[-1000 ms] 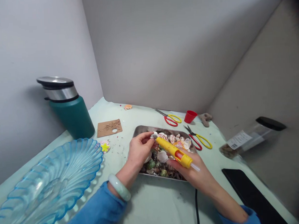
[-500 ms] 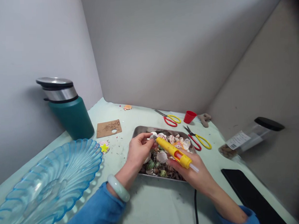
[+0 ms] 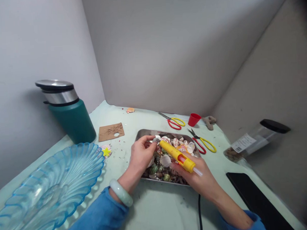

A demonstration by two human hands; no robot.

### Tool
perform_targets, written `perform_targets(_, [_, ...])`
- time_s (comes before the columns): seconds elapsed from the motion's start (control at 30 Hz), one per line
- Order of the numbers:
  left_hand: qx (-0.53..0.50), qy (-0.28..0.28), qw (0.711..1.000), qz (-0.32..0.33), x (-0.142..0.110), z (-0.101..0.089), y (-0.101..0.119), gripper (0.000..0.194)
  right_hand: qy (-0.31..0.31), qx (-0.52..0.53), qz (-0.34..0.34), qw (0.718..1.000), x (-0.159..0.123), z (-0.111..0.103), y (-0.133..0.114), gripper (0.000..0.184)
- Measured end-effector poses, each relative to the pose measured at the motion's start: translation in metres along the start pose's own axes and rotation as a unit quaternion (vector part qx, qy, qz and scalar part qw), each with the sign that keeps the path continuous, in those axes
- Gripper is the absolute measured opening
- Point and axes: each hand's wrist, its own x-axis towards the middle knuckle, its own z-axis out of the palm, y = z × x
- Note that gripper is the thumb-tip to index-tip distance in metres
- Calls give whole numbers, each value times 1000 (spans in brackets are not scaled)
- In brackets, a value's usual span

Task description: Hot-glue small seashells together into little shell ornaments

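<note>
Left hand (image 3: 141, 155) pinches something small (image 3: 156, 140); right hand (image 3: 200, 173) grips a glue gun (image 3: 172, 152). Pale table (image 3: 167, 211) below them, gray wall (image 3: 154, 58) beyond.

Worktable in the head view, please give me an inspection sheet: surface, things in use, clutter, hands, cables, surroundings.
Surface: pale green covering, dark specks scattered on it.
Things in use: yellow glue gun, clear stick protruding behind; metal tray holding seashells.
Clutter: two pairs of scissors, red cup, brown card, blue dish, green bottle.
Hands: right hand grips the glue gun; left hand has its fingertips near the gun's tip, hold unclear.
Cables: black cable runs to the lower edge; upper end hidden.
Surroundings: grey panels at left, back and right.
</note>
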Motion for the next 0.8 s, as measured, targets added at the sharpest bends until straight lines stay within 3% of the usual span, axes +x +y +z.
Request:
perform_targets(0.57, [-18, -3, 1000, 13, 1, 0, -3, 23, 12, -15, -15, 1000, 0, 1, -3, 27])
perform_targets(0.7, [-51, 11, 998, -25, 1, 0, 6, 24, 21, -48, -8, 999, 1, -4, 0, 26])
perform_targets(0.8, [-106, 21, 992, -57, 1, -1, 11, 21, -2, -131, 4, 991, 3, -11, 4, 23])
